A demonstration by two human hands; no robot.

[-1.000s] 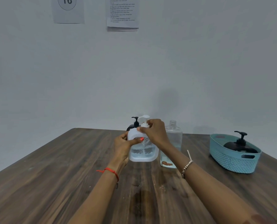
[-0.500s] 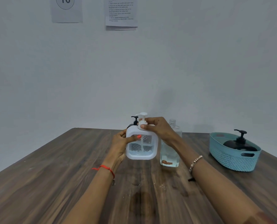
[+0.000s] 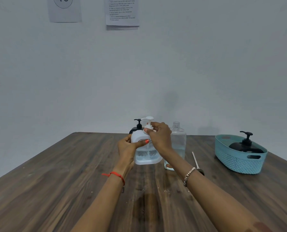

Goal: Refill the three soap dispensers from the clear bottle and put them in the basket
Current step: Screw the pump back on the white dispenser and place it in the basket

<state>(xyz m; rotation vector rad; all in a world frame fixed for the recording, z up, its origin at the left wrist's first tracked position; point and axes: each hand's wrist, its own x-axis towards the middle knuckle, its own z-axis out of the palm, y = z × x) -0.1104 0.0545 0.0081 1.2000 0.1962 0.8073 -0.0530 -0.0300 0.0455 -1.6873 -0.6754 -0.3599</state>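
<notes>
A white soap dispenser (image 3: 145, 156), partly filled with clear liquid, stands at the table's middle. My left hand (image 3: 128, 149) grips its body from the left. My right hand (image 3: 158, 137) is closed on its white pump top (image 3: 149, 120). Just right of it stands the clear bottle (image 3: 177, 144), uncapped, with liquid in its lower part. A black dispenser (image 3: 137, 127) stands behind the white one, mostly hidden. Another black dispenser (image 3: 245, 145) lies in the teal basket (image 3: 236, 162) at the right.
A loose pump tube with a dark cap (image 3: 197, 164) lies on the wooden table (image 3: 55, 181) between the clear bottle and the basket. A wet patch (image 3: 147, 198) marks the table near me. Two paper sheets hang on the wall behind.
My right hand has turned on the pump top, its wrist swinging round. The white dispenser has stayed in my left hand at almost the same spot.
</notes>
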